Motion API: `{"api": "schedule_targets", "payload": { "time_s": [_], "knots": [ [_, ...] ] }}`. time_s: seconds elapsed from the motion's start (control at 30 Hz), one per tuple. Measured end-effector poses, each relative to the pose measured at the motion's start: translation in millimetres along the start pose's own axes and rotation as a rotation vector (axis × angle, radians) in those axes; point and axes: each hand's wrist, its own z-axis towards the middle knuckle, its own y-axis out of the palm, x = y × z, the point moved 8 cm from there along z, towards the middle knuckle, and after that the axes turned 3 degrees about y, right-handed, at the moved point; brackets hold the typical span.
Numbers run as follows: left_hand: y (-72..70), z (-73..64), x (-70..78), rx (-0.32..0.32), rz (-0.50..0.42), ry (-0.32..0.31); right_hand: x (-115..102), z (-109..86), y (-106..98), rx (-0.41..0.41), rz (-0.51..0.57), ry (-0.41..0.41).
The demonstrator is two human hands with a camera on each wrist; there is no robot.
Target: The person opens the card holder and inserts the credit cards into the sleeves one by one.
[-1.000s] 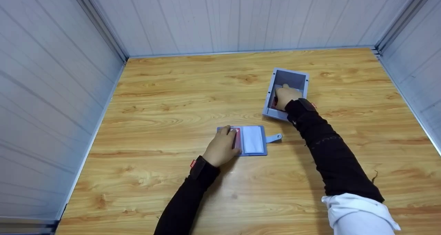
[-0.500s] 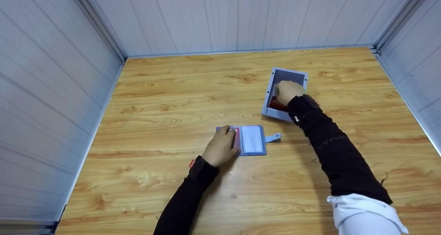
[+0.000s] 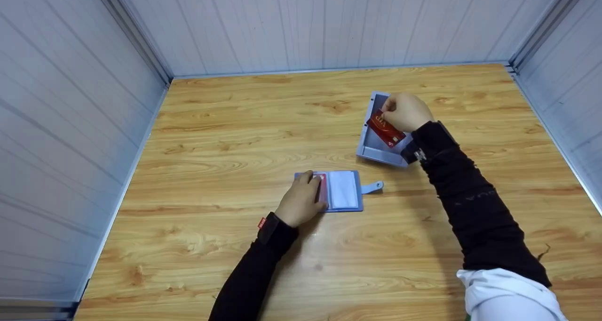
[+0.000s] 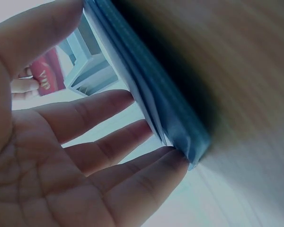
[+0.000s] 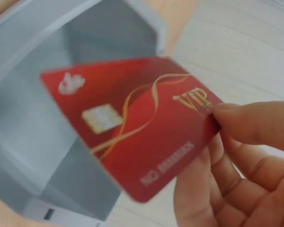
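Observation:
My right hand (image 3: pixel 408 113) pinches a red VIP card (image 3: pixel 385 128) by one end, between thumb and fingers, above the grey box (image 3: pixel 384 156). Seen from the right wrist, the card (image 5: pixel 132 127) carries a chip and gold lettering, and its far end is free. My left hand (image 3: pixel 301 199) rests on the left half of an opened blue card holder (image 3: pixel 344 190), lying flat on the table. In the left wrist view, the thumb and extended fingers (image 4: pixel 128 175) touch the holder's edges (image 4: pixel 146 85). Another red card (image 3: pixel 322 189) shows in its left side, partly covered by the hand.
A light blue snap strap (image 3: pixel 373 187) sticks out from the holder's right side. The wood-patterned table (image 3: pixel 211 147) is bounded by pale panel walls (image 3: pixel 301 24) at the back and both sides. The box stands behind and right of the holder.
My right hand has risen out of the grey box and shifted slightly right, bringing the red card up with it. The left hand and the card holder stay in place.

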Motion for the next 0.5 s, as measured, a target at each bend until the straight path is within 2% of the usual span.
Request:
{"api": "schedule_targets", "payload": {
  "time_s": [0.1, 0.17, 0.3, 0.5],
  "knots": [
    [-1.2, -0.4, 0.5, 0.013, 0.007, 0.007, -4, -1.7, 0, 0.002, 0.067, -0.019],
    [-1.8, -0.5, 0.3, 0.018, 0.006, 0.005, -5, -3.5, 5, -0.034, 0.14, -0.026],
    [-1.6, 0.2, -0.1, 0.011, -0.002, -0.004, -7, -9.3, 19, -0.11, 0.314, -0.034],
    [-0.8, 0.3, -0.8, -0.004, 0.0, -0.01, -9, -16.5, 34, -0.117, 0.604, -0.038]
  ]
}}
